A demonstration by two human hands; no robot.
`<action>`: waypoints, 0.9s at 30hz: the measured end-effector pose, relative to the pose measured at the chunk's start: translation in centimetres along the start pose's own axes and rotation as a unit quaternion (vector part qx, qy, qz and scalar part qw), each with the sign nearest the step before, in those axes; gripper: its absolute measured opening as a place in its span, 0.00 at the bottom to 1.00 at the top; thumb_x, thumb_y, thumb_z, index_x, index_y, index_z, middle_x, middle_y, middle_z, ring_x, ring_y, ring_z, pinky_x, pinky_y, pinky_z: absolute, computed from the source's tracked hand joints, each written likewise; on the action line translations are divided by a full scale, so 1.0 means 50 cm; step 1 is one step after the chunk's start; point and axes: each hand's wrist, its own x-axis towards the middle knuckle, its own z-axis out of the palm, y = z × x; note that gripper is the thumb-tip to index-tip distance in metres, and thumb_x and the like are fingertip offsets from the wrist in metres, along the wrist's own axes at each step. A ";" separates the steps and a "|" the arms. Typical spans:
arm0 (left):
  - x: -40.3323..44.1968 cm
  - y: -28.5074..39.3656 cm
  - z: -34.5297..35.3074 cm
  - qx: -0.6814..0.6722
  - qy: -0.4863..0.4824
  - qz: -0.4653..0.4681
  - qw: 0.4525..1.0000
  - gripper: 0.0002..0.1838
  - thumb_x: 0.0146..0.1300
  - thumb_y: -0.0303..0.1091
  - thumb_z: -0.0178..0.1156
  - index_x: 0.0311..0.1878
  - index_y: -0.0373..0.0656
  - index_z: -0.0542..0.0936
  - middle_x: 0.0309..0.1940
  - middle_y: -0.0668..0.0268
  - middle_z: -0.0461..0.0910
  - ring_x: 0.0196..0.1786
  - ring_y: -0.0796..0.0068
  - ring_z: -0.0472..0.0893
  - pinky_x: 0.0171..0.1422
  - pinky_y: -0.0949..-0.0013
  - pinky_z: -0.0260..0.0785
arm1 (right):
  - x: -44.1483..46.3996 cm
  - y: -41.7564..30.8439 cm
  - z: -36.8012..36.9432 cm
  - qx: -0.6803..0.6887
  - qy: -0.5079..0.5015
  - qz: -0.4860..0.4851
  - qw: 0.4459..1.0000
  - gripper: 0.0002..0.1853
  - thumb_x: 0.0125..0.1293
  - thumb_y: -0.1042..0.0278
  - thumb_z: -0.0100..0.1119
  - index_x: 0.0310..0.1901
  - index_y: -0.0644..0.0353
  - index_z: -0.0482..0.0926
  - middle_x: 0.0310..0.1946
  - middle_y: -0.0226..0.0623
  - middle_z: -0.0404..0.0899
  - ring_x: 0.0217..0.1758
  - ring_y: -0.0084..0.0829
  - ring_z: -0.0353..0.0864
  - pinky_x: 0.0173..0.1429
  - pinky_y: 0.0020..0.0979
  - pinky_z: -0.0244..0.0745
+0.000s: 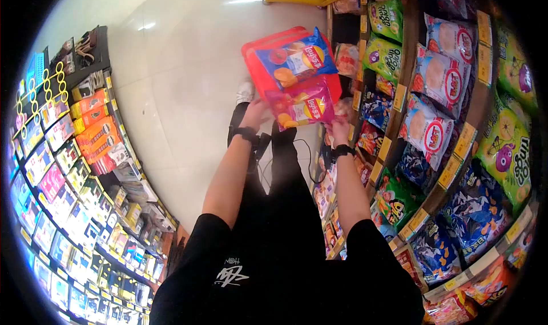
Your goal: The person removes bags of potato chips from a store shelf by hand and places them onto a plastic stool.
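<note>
A pink bag of Lay's potato chips (303,106) is between my two hands, tilted, with its printed front facing up. My right hand (339,128) pinches its lower right corner. My left hand (256,115) is by its left edge with the fingers stretched out; whether they touch the bag is hard to see. Just beyond it, a blue bag of Lay's potato chips (297,60) lies on a red plastic thing (257,55), whose kind is mostly hidden by the bags.
Shelves of snack bags run along my right, with white-and-red bags (438,80) and green bags (506,145). On the left stands a brightly lit rack of small packets (74,179). Pale floor tiles (171,96) lie between them. A dark cable (311,164) hangs near my legs.
</note>
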 end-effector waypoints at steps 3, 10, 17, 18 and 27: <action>0.021 -0.015 -0.035 0.038 0.041 -0.017 0.998 0.27 0.59 0.33 0.54 0.63 0.44 0.65 0.50 0.68 0.71 0.56 0.72 0.69 0.57 0.56 0.63 | -0.054 -0.060 -0.003 -0.028 0.005 0.014 1.000 0.11 0.61 0.71 0.56 0.45 0.60 0.74 0.33 0.36 0.80 0.29 0.27 0.81 0.29 0.27 0.75; -0.124 0.164 -0.036 0.184 0.053 0.128 0.973 0.20 0.62 0.36 0.53 0.57 0.41 0.71 0.49 0.63 0.78 0.54 0.71 0.75 0.55 0.64 0.65 | -0.147 -0.106 -0.092 -0.104 0.151 -0.126 0.975 0.10 0.60 0.67 0.55 0.40 0.65 0.77 0.30 0.37 0.80 0.27 0.27 0.79 0.31 0.27 0.73; -0.224 0.362 0.014 0.242 -0.112 0.243 0.933 0.17 0.63 0.36 0.52 0.52 0.38 0.74 0.42 0.61 0.80 0.47 0.71 0.80 0.51 0.68 0.69 | -0.363 -0.076 -0.223 0.096 0.271 -0.137 0.948 0.10 0.65 0.64 0.55 0.32 0.62 0.77 0.25 0.28 0.77 0.24 0.19 0.74 0.27 0.22 0.67; -0.233 0.377 0.021 0.267 -0.140 0.241 0.922 0.17 0.63 0.36 0.51 0.52 0.38 0.74 0.41 0.61 0.80 0.46 0.71 0.80 0.50 0.68 0.69 | -0.429 -0.094 -0.213 0.151 0.291 -0.168 0.930 0.10 0.65 0.64 0.55 0.33 0.62 0.77 0.25 0.28 0.77 0.24 0.19 0.74 0.28 0.21 0.68; -0.323 0.404 0.107 0.336 -0.247 0.261 0.871 0.15 0.64 0.37 0.52 0.50 0.40 0.75 0.41 0.63 0.80 0.44 0.73 0.80 0.46 0.69 0.68 | -0.853 0.044 -0.206 0.315 0.438 -0.168 0.825 0.11 0.67 0.64 0.53 0.41 0.63 0.78 0.30 0.33 0.79 0.31 0.23 0.79 0.36 0.23 0.75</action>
